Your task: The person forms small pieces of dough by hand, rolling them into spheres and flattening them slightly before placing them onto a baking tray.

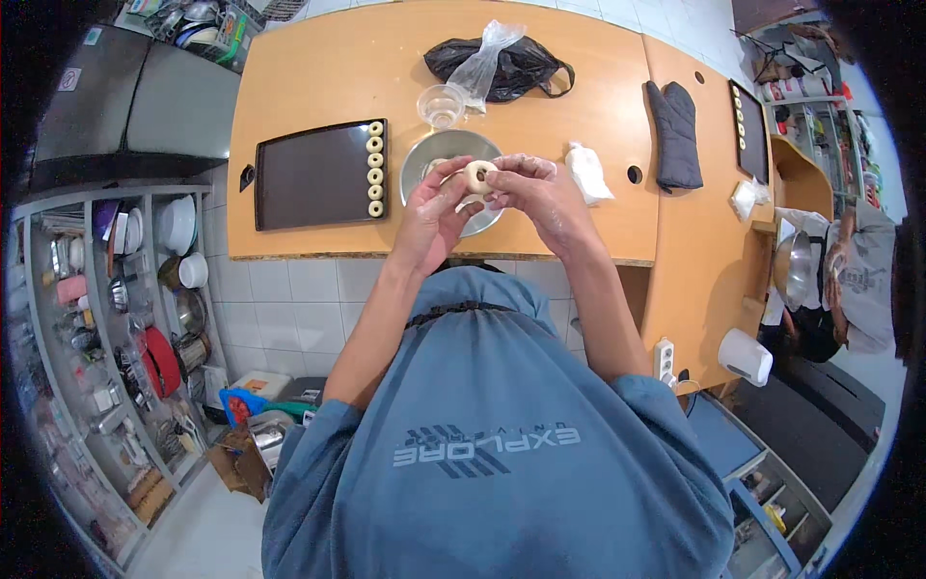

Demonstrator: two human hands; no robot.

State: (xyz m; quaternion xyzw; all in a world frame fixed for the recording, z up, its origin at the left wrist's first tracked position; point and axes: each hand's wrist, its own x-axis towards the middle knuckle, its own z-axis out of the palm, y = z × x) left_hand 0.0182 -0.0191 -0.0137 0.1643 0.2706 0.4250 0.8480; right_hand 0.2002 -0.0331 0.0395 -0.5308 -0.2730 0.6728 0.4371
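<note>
On my feed I see the left hand (431, 214) half curled, thumb and fingers pinching a dough ring (471, 176); the right hand (542, 198), also partly closed, grips its other side. The dough ring sits between both hands, above a metal bowl (412, 159). Left of the left hand, a dark tray (313, 181) carries six more rings (370, 177).

Dough ring (471, 178): smooth, matt
My right hand (548, 200): matt skin, dusted white across the fingers (529, 165)
Bowl (415, 157): smooth, shiny metal
Baking tray (313, 179): dark, smooth, low in sheen
Tabletop (328, 58): smooth, wood-coloured, satin
Carrier bag (524, 72): crinkled, glossy plastic
Oven mitt (677, 135): matt, padded cloth
My shirt (482, 386): matt, creased cloth
</note>
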